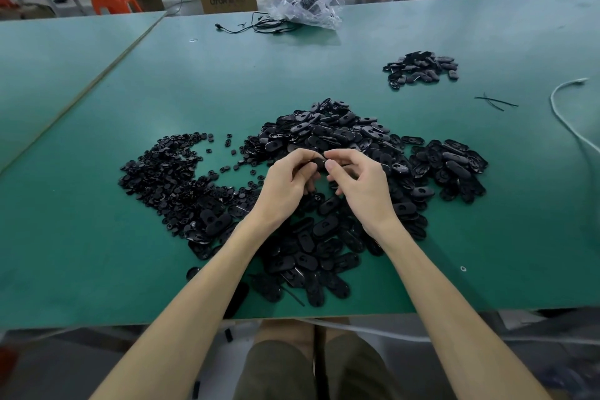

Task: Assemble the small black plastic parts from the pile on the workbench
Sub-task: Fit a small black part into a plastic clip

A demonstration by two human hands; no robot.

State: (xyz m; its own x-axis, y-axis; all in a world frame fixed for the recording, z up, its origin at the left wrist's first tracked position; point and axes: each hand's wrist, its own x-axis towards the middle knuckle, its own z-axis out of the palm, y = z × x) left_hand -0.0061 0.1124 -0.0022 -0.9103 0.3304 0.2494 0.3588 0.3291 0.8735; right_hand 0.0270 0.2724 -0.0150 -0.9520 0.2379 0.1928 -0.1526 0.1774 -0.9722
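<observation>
Q. Shorts [285,370] and two bare forearms fill the near edge, cropped by the frame. What is hard to read?

A. One small black part [320,162], held above the near half of the main pile [341,133]. Both the left hand [285,182] and the right hand [360,178] pinch it between thumb and forefinger. Their fingers cover most of it, so its outline, and whether it is one piece or two, cannot be told.

Q. Counts?

A. Two hands, one held part, and three heaps on the green workbench [97,237]. These are the main pile of glossy black oblong shells, many showing a central hole; a heap of small round pieces [162,172] touching its left side; and a smaller heap [422,66] well beyond it to the right. Pieces per heap are too many to count. Farther beyond the main pile, a clear bag [308,3] hides part of some black cables [259,26].
</observation>
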